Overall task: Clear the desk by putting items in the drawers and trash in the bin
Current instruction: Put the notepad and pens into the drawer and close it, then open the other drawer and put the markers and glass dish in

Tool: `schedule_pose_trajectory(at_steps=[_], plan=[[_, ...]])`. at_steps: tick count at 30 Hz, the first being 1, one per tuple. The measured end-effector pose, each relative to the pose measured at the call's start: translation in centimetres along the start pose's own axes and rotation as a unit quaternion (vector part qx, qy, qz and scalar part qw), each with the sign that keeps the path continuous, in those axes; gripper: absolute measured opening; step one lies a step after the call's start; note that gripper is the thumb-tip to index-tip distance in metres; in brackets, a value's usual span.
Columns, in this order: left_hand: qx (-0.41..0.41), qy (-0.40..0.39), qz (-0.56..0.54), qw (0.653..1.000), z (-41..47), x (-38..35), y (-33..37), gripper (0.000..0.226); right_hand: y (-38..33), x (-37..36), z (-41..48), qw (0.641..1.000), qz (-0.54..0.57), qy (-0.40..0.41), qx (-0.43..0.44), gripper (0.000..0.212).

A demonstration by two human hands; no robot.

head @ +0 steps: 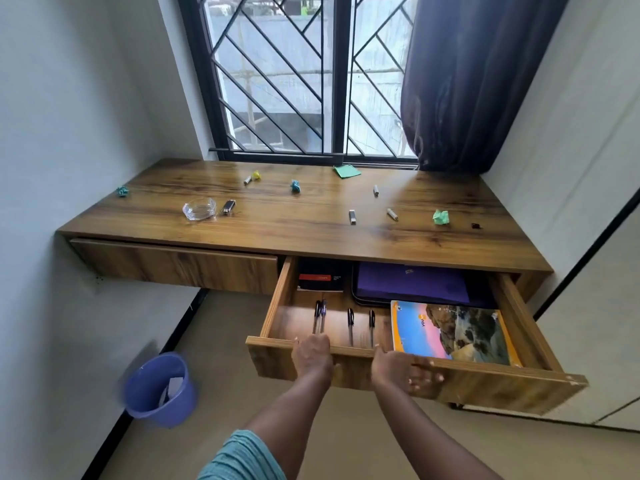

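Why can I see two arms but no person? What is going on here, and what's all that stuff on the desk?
The camera sits on the person's head, so you see what they see. Their left hand and right hand are on the front edge of the open drawer, which has pens and a colourful notebook inside. On the desk lie crumpled paper balls, small batteries and a glass ashtray. A blue bin waits on the floor for trash.
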State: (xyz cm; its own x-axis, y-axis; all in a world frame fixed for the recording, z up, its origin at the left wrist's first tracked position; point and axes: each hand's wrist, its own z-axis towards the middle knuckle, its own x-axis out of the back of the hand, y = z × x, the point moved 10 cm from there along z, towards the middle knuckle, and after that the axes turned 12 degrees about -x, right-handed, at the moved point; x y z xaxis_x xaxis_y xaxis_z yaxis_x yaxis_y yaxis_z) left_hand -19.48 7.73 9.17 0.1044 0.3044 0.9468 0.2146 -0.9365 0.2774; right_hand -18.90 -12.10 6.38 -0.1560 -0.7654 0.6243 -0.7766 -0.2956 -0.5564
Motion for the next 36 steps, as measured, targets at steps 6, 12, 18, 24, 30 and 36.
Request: schedule_pose_trajectory(at_steps=[6, 12, 18, 24, 30, 36], plan=[[0.197, 0.077, -0.225, 0.951, 1.9, 0.1, -1.2, 0.064, -1.7, -2.4, 3.9, 0.999, 0.014, -0.029, -0.04, 0.06], [0.256, 0.1, -0.285, 0.918, 6.6, 0.2, -1.1, 0.07, -5.4, -2.7, 5.6, 0.992, 0.08, -0.035, -0.093, 0.057], [0.278, 0.062, -0.351, 0.892, 11.6, -1.5, 0.2, 0.081, -9.8, -3.7, 8.2, 0.994, 0.074, -0.023, -0.071, 0.056], [0.259, 0.005, -0.362, 0.896, 16.9, -0.7, 1.8, 0.067, -13.9, -4.6, 10.3, 0.995, 0.064, -0.021, -0.067, 0.055], [0.24, -0.056, -0.369, 0.896, 19.6, 1.8, 2.2, 0.11, -17.2, -5.1, 11.8, 0.999, 0.045, -0.005, -0.021, 0.055], [0.224, -0.025, -0.42, 0.879, 22.2, 1.8, 1.9, 0.123, -18.8, -5.8, 13.3, 0.999, 0.043, 0.027, -0.02, 0.061]])
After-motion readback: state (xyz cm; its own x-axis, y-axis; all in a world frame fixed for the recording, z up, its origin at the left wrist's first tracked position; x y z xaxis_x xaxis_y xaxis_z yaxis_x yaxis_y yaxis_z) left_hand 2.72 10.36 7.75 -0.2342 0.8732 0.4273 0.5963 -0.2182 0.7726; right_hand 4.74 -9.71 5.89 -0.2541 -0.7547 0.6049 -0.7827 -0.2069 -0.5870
